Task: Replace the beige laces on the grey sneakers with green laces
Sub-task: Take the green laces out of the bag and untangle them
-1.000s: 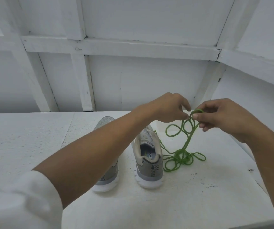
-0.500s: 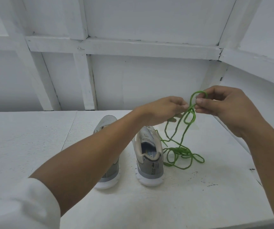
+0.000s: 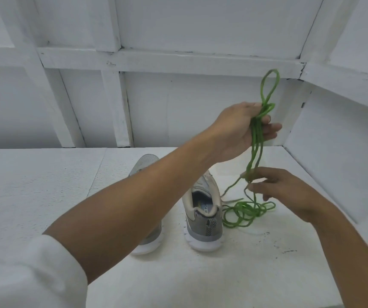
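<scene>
- A person's left hand (image 3: 238, 132), right of centre in the frame, grips a bunch of green laces (image 3: 254, 143), thumb and fingers closed round the strands. One loop stands above the hand.
- The right hand (image 3: 289, 192), lower in the frame, pinches the hanging strands between thumb and fingertips.
- The rest of the laces lies coiled on the white table (image 3: 45, 185), just beside the grey sneaker (image 3: 203, 221) at centre frame.
- The second sneaker (image 3: 144, 162) sits to its left, largely hidden behind the left forearm.
</scene>
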Demonstrator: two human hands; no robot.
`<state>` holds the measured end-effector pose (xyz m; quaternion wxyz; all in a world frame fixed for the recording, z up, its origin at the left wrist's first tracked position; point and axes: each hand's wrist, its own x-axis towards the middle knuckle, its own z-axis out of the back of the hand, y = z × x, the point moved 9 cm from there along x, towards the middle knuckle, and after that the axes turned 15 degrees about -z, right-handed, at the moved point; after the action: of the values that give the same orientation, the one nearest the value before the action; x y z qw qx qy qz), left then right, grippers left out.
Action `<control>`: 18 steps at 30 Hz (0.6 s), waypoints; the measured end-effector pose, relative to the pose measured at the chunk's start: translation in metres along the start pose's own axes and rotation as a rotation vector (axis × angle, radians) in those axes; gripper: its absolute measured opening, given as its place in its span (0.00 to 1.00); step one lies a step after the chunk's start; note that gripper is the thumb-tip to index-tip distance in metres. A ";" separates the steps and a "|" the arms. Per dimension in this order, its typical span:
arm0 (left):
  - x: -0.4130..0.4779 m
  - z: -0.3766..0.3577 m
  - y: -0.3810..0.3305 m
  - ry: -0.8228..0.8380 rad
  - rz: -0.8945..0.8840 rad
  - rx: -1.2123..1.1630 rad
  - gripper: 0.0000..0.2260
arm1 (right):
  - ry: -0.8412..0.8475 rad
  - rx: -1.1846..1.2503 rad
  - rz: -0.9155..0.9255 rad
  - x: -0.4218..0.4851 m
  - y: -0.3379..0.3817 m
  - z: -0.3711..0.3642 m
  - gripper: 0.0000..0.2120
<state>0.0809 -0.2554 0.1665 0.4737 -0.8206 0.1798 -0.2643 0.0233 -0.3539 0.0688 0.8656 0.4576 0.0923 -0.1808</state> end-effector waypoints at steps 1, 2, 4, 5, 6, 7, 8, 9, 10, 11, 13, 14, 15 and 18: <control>0.001 -0.003 -0.004 0.002 -0.004 -0.012 0.11 | -0.028 -0.004 -0.008 0.000 0.001 -0.001 0.05; 0.002 -0.005 -0.008 -0.001 -0.008 -0.027 0.10 | -0.066 0.010 0.000 0.000 0.003 0.002 0.04; 0.004 -0.008 -0.014 -0.012 -0.020 -0.060 0.11 | -0.095 0.038 0.035 0.000 0.011 0.006 0.03; 0.005 -0.007 -0.016 -0.018 -0.026 -0.073 0.12 | -0.086 0.030 0.046 0.000 0.014 0.005 0.02; 0.005 -0.006 -0.017 -0.026 -0.030 -0.081 0.12 | -0.076 -0.002 0.046 0.000 0.017 0.003 0.01; 0.006 -0.004 -0.019 -0.037 -0.034 -0.083 0.13 | -0.076 -0.042 0.046 0.000 0.019 0.001 0.02; 0.006 -0.001 -0.021 -0.050 -0.040 -0.082 0.13 | -0.088 -0.067 0.043 0.001 0.019 0.002 0.03; 0.008 0.004 -0.023 -0.071 -0.049 -0.079 0.13 | -0.108 -0.072 0.044 0.002 0.020 0.005 0.03; 0.009 0.009 -0.026 -0.094 -0.061 -0.079 0.13 | -0.130 -0.064 0.040 0.003 0.021 0.009 0.03; 0.011 0.016 -0.030 -0.119 -0.073 -0.079 0.12 | -0.143 -0.054 0.035 0.002 0.022 0.013 0.03; 0.013 0.026 -0.036 -0.137 -0.092 -0.080 0.12 | -0.142 -0.059 0.020 0.002 0.024 0.019 0.04; 0.012 0.030 -0.037 -0.129 -0.098 -0.065 0.11 | -0.135 -0.066 0.018 0.000 0.026 0.021 0.04; 0.012 0.032 -0.037 -0.113 -0.099 -0.038 0.11 | -0.139 -0.075 0.025 -0.002 0.029 0.023 0.04; 0.008 0.034 -0.030 -0.074 -0.073 0.018 0.10 | -0.236 -0.029 0.073 -0.007 0.038 0.041 0.06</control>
<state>0.1095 -0.2218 0.1807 0.4775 -0.8316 0.1295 -0.2525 0.0311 -0.3663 0.1226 0.8831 0.4235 -0.0241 -0.2006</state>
